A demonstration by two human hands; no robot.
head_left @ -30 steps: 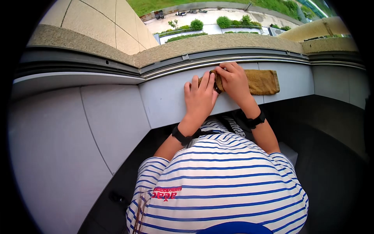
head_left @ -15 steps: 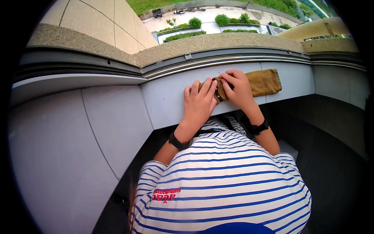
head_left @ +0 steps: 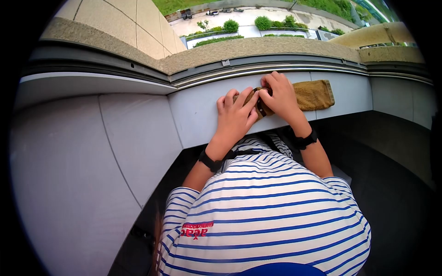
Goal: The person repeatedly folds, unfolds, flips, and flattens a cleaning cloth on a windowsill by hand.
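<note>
Brown cloth [head_left: 315, 95] lies on the grey ledge [head_left: 198, 110], its left part mostly hidden by the left hand [head_left: 233, 117], whose fingers are spread apart. The right hand [head_left: 282, 97] bends its fingers over the middle; I can't tell if they pinch. It's long side to side, the uncovered end pointing right. Behind is the window track [head_left: 276, 60].

The terry cloth [head_left: 314, 95] is brown, the band [head_left: 261, 108] by it black with pale dots, the T-shirt [head_left: 264, 202] white with blue stripes and red lettering [head_left: 197, 229], the wristbands [head_left: 306, 139] black, the windowsill [head_left: 198, 110] pale grey, and the shrubs [head_left: 263, 23] outside green.
</note>
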